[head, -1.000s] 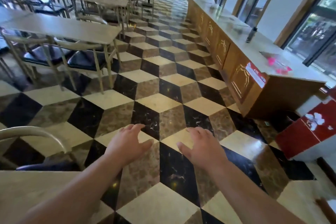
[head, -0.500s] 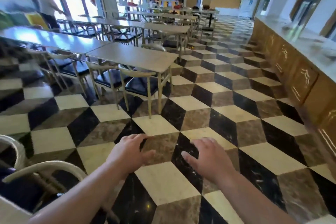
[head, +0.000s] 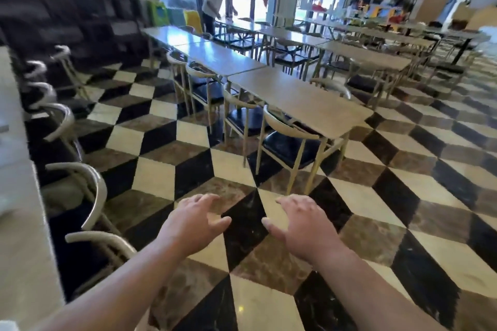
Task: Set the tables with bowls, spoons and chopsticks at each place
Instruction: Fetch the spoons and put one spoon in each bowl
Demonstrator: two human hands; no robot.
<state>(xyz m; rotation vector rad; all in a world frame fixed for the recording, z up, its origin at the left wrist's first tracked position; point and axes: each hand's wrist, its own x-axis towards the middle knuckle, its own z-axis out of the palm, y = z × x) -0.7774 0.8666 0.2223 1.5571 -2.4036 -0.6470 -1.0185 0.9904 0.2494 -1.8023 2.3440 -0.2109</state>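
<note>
Both the bare left hand (head: 197,223) and right hand (head: 300,226) are held empty, fingers spread, over the chequered floor, no bowls, spoons or chopsticks visible; tableware must be fetched for the long pale wooden bench (head: 301,101).

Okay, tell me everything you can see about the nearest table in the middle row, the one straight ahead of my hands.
The nearest table has a long, rectangular, pale wood-look top on thin, light-coloured legs. Its top looks bare: no bowls, spoons or chopsticks show. It stands on the checked floor, end to end with the next table in the row. Light-framed chairs with dark seats are tucked in along its left side, backrests at the edge. Neither hand touches it.
</note>
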